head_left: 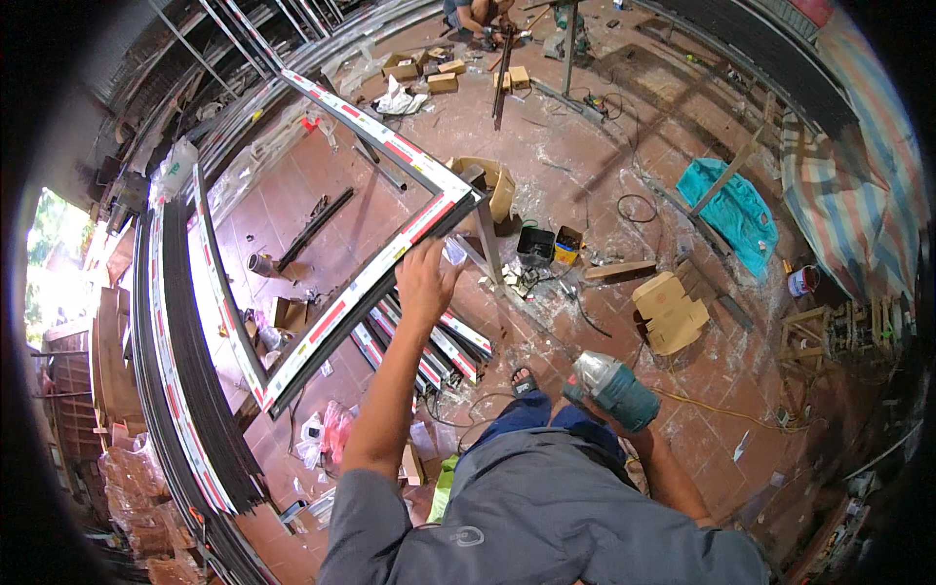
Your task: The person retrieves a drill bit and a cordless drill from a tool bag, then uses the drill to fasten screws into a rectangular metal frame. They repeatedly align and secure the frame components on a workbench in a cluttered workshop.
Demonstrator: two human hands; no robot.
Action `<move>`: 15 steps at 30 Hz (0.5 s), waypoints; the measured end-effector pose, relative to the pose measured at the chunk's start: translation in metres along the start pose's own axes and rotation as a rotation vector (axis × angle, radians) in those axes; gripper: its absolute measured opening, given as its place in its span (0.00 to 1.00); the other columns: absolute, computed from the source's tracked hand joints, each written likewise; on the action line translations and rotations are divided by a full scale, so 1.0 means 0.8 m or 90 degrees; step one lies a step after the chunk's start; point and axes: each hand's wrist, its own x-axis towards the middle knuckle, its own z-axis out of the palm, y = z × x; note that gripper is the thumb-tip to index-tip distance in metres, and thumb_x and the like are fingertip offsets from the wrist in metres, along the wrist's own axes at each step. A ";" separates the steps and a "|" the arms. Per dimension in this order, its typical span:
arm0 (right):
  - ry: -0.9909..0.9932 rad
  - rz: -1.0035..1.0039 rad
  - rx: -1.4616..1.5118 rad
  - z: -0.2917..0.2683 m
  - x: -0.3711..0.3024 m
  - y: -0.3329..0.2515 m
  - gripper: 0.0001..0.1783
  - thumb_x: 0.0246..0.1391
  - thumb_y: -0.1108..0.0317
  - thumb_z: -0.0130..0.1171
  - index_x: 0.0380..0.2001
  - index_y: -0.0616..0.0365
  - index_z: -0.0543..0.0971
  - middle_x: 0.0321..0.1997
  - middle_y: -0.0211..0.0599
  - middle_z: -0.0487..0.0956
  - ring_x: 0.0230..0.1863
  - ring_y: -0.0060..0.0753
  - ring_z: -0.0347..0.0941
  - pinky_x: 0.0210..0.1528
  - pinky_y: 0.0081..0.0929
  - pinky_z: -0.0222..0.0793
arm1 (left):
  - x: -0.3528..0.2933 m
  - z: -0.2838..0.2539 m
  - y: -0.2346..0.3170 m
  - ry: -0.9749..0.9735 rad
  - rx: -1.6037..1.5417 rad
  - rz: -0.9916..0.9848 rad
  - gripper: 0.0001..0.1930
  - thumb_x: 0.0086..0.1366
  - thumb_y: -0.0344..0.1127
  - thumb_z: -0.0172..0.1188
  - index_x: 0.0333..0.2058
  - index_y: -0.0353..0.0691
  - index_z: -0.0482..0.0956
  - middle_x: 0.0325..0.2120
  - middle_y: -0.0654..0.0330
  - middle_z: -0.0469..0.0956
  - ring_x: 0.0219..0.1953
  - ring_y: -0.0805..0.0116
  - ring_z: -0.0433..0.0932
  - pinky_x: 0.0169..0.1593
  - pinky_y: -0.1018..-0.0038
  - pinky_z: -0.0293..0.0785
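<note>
A large rectangular metal frame [336, 310], dark with white and red film on its face, stands raised in front of me, its right corner over a metal post [487, 239]. My left hand [426, 283] is at the near bar close to that corner, fingers laid on the bar's edge and thumb spread apart. Low at my right side, my right hand [638, 439] is closed on a teal cordless drill [622, 392] with a pale, clear-looking front part. The drill hides most of that hand's fingers.
Film-covered bars [458, 356] lie under the frame; long dark profiles [200, 341] are stacked at left. Small bins [536, 247], flattened cardboard [671, 312], a teal cloth [726, 214] and an orange cable [721, 409] lie on the right. Another person [478, 15] crouches far ahead.
</note>
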 end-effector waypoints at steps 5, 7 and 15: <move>-0.038 0.024 0.025 -0.006 0.095 -0.003 0.26 0.60 0.62 0.68 0.59 0.58 0.77 0.57 0.41 0.81 0.58 0.41 0.76 0.62 0.37 0.69 | 0.124 0.042 -0.031 -0.131 0.209 0.052 0.43 0.54 0.43 0.74 0.67 0.47 0.66 0.65 0.54 0.68 0.63 0.48 0.69 0.61 0.53 0.67; -0.056 0.036 0.043 -0.004 0.129 0.004 0.26 0.59 0.62 0.68 0.59 0.58 0.77 0.57 0.41 0.81 0.57 0.40 0.76 0.62 0.37 0.70 | 0.133 0.058 -0.041 -0.209 0.217 0.033 0.45 0.52 0.41 0.75 0.69 0.48 0.64 0.65 0.52 0.67 0.62 0.46 0.69 0.60 0.52 0.68; -0.116 0.092 0.188 -0.016 0.263 0.039 0.26 0.57 0.64 0.68 0.58 0.60 0.78 0.55 0.41 0.82 0.55 0.36 0.79 0.61 0.34 0.72 | 0.121 0.083 -0.065 -0.137 0.207 0.100 0.44 0.46 0.32 0.73 0.65 0.47 0.69 0.58 0.47 0.70 0.55 0.45 0.74 0.55 0.54 0.72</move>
